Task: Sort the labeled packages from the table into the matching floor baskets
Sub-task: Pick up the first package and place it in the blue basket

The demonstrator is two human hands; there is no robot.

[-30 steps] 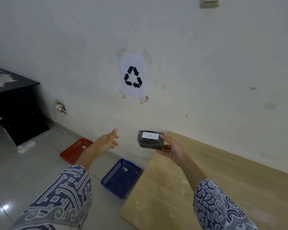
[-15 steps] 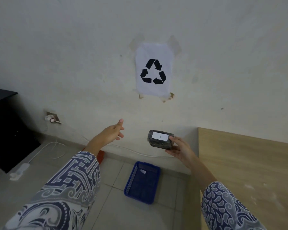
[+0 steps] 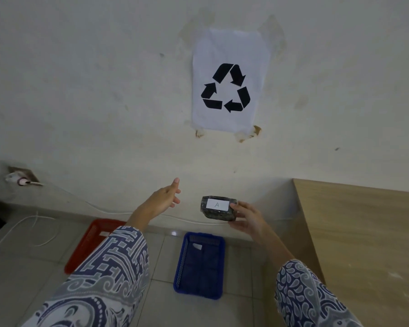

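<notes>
Package [image 3: 219, 208]: dark, rectangular block in glossy wrap, lying flat in the air with its long axis running left to right, white label with the letter A facing up. It is sitting in the right hand [image 3: 246, 217], thumb on top at the right end and fingers underneath; the grip is closing on that end only, leaving the left end free. The package is hanging above the floor, left of the desk [image 3: 364, 232] and higher in the view than the blue basket [image 3: 200, 260]. Left hand [image 3: 162, 201]: reaching forward, fingers loosely spread, holding nothing, well apart from the package. Blue basket: rectangular plastic with slotted walls, long axis pointing away from the viewer, a small white tag inside whose lettering is too small to read. Red basket [image 3: 92, 239]: same kind, to the left, largely hidden by the left sleeve [image 3: 104, 274], a patterned blue-and-white fabric. Desk: pale wood-grain top, cut off by the right edge. Wall: scuffed white plaster carrying a paper sheet [image 3: 228, 81] with a black recycling symbol. Floor: grey glossy tiles, with a white cable [image 3: 37, 224] trailing at left.
</notes>
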